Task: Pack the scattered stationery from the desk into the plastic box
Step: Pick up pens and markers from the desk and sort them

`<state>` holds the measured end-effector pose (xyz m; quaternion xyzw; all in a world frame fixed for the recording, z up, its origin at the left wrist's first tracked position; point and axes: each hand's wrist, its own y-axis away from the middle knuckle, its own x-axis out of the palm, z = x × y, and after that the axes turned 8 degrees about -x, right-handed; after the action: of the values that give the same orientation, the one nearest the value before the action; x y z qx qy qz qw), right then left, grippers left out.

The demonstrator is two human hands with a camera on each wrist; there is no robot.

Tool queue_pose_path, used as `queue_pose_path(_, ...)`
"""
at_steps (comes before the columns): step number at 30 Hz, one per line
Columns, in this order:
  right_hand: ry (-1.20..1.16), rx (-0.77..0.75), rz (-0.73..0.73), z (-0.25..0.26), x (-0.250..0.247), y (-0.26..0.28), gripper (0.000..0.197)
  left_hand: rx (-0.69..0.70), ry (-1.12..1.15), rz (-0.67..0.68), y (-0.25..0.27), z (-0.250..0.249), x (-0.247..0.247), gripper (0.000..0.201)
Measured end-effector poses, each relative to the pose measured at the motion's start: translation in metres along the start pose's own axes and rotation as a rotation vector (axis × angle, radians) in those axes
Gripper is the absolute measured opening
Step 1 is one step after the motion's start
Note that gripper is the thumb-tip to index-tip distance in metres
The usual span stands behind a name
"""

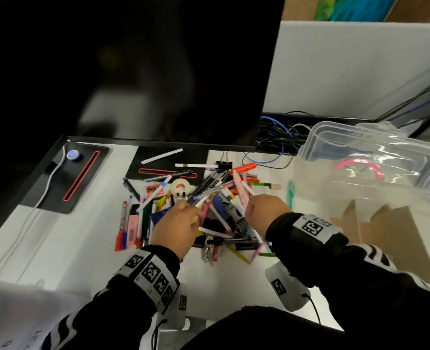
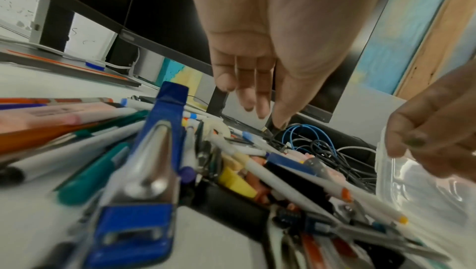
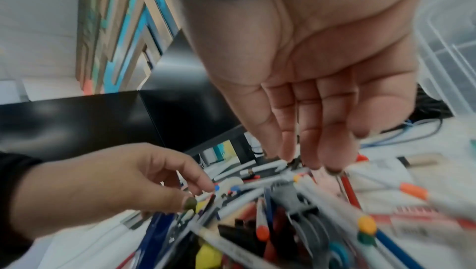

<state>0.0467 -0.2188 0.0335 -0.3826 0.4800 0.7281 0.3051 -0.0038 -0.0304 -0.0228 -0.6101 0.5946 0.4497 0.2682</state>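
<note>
Head view: a person's left hand [image 1: 176, 227] and right hand [image 1: 264, 209] reach down over a pile [image 1: 196, 205] of pens, markers and clips heaped on a white desk [image 1: 65, 238] in front of a dark monitor [image 1: 133, 66]. The left hand's fingertips touch the pens near a tape roll [image 1: 181, 188]; the right hand sits over the pile's right half. Whether either hand has closed on anything cannot be told here. The clear box [image 1: 370, 178] stands just right of the pile, near the right wrist, with a pink item and cardboard pieces seen through its walls. A tangle of cables [image 1: 277, 137] lies behind it.

Left wrist view: the left hand [image 2: 270, 49] hangs above the pile [image 2: 180, 161], fingers [image 2: 247, 94] extended downward and loosely spread, holding nothing; the thumb tip nears the far pens. A blue clip [image 2: 152, 171] lies closest to the camera. The right hand [image 2: 438, 123] shows at the right edge, beside the box [image 2: 417, 188] rim.

Right wrist view: the right hand [image 3: 316, 66] is spread palm-down, fingers [image 3: 311, 131] straight and together, tips just above the white pens of the pile [image 3: 283, 212], gripping none. The left hand [image 3: 108, 179] enters from the left, thumb and forefinger bent toward a blue-capped pen [image 3: 231, 189]; whether they pinch it cannot be told. The box [image 3: 448, 49] stands at the right.
</note>
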Motion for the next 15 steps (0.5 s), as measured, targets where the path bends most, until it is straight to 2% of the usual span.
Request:
queue_pose_path(3, -0.085, 0.091, 0.002, 0.001, 0.020, -0.014, 0.032, 0.026, -0.059, 0.023, -0.001, 0.014, 0.005, 0.023)
queue_pose_path(6, -0.149, 0.187, -0.058, -0.002, 0.036, -0.025, 0.034, 0.060, -0.106, 0.034, -0.004, 0.022, 0.008, 0.024)
queue_pose_path(9, -0.169, 0.271, -0.102, -0.006, 0.047, -0.035, 0.027, 0.094, -0.146, 0.043, -0.008, 0.025, 0.010, 0.028)
queue_pose_path(15, -0.155, 0.263, -0.045, -0.009, 0.049, -0.044, 0.024, 0.120, -0.214, 0.058, -0.016, 0.021, 0.011, 0.031)
